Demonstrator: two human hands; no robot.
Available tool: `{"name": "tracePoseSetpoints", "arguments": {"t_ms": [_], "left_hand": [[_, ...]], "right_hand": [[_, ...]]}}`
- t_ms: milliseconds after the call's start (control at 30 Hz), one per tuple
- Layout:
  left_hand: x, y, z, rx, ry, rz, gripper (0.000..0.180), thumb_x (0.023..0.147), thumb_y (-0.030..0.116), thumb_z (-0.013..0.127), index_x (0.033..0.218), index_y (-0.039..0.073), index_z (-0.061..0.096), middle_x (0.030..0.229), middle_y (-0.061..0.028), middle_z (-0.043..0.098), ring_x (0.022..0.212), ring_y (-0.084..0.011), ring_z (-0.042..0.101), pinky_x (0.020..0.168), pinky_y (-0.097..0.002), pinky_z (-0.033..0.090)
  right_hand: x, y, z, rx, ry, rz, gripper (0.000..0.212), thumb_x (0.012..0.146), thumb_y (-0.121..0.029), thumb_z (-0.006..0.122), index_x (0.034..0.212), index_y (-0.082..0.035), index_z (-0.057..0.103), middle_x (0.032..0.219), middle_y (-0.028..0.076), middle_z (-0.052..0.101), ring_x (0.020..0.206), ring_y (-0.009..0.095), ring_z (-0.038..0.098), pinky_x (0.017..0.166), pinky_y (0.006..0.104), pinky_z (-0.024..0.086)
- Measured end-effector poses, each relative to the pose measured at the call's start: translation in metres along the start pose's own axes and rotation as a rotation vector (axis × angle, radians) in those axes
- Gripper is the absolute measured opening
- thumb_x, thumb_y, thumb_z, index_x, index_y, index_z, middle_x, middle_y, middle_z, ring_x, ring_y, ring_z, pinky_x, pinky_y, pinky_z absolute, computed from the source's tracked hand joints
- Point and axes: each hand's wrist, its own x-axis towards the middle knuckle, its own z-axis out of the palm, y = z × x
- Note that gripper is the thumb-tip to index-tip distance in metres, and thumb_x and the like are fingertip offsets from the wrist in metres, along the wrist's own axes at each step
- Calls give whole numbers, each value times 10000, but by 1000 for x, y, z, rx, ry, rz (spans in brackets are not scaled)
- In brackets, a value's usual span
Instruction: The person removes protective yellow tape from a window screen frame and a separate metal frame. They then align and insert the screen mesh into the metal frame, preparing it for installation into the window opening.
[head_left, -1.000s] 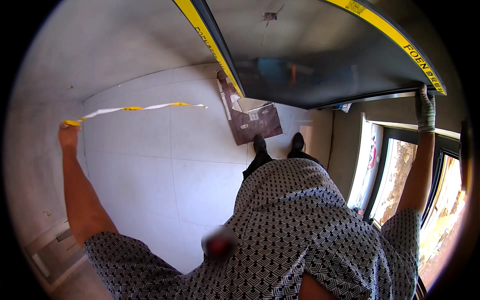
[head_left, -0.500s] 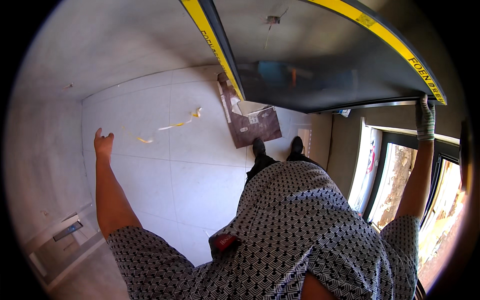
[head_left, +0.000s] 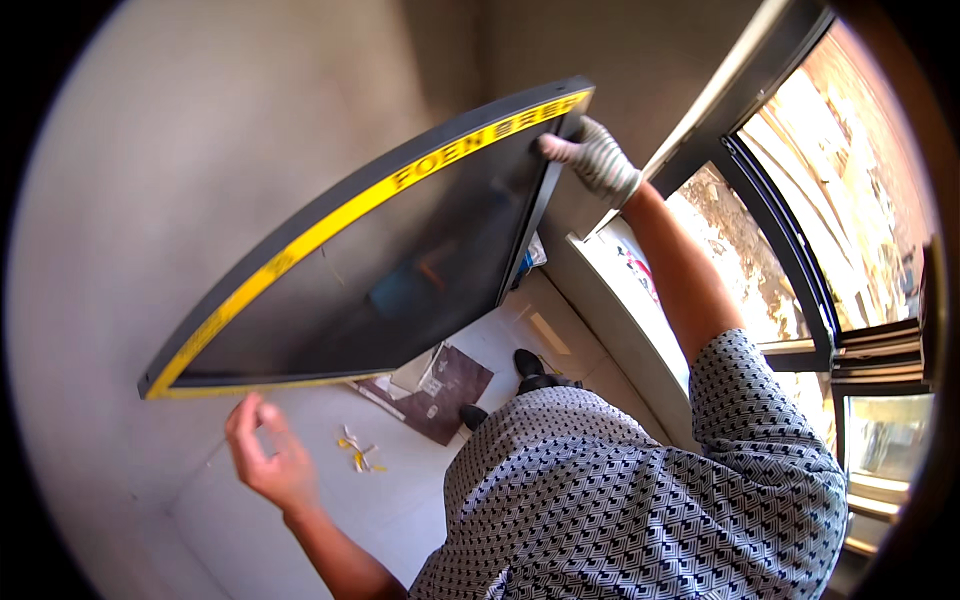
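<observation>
Since the earlier frames the yellow strip has left the left hand and now lies crumpled on the floor, the view has swung toward the window, and the big panel has tilted across the middle of the picture. Dark framed panel (head_left: 400,270), glass-like, with yellow tape along its upper and lower edges, is held up off the floor, slanting from lower left to upper right. Window (head_left: 830,230) with dark frame fills the right side, bright outside. Pale tiled floor (head_left: 300,500) lies below, under the person's patterned shirt (head_left: 620,500) and dark shoes (head_left: 530,365). Brown flat piece of cardboard (head_left: 440,390) rests on the floor just under the panel's lower edge, near the shoes. Right hand (head_left: 595,160), in a speckled work glove, grips the panel's upper right corner, fingers wrapped over the frame edge. Left hand (head_left: 265,455), bare, is spread with fingers loosely open, holding nothing, close below the panel's lower left edge; cannot tell whether it touches. Crumpled yellow tape scraps (head_left: 358,450) lie on the floor just beside the left hand.
</observation>
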Motion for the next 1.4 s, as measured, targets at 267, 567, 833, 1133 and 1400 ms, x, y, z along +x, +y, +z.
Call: {"name": "tracePoseSetpoints", "arguments": {"t_ms": [267,567,833,1133,1400], "left_hand": [[100,156,69,-193,-96,584,379,883,63,729,1245,-26,662,1287,-186,616,1158,-362,592,985,-462,480],[146,223,121,-98,-279,538,429,931,279,717,1246,-4,648,1119,-171,696,1042,-364,668,921,-459,507],[137,222,121,-84,-236,398,354,938,355,717,1124,55,706,980,-116,733,896,-339,715,776,-457,550],[138,213,117,-87,-212,374,338,935,376,718,1075,68,711,949,-98,733,858,-327,710,747,-445,539],[140,205,112,-80,-217,428,342,949,370,690,1100,63,688,964,-89,716,904,-314,696,783,-440,523]], "right_hand": [[-24,-37,53,43,-65,-94,443,917,-327,808,1227,-37,682,1078,14,722,1005,102,640,946,288,510],[-26,-49,86,133,-240,-206,419,987,-384,714,1201,-30,652,1038,-3,670,993,73,566,929,294,498],[-31,-40,105,145,-252,-183,420,967,-417,730,1076,-20,647,948,6,657,928,81,570,853,293,510],[-32,-44,116,108,-248,-209,407,969,-397,735,1092,-22,637,912,-9,615,883,83,524,796,297,487],[-32,-44,124,146,-232,-188,406,957,-399,749,1068,-24,637,877,-24,588,849,76,497,763,296,472]]}}
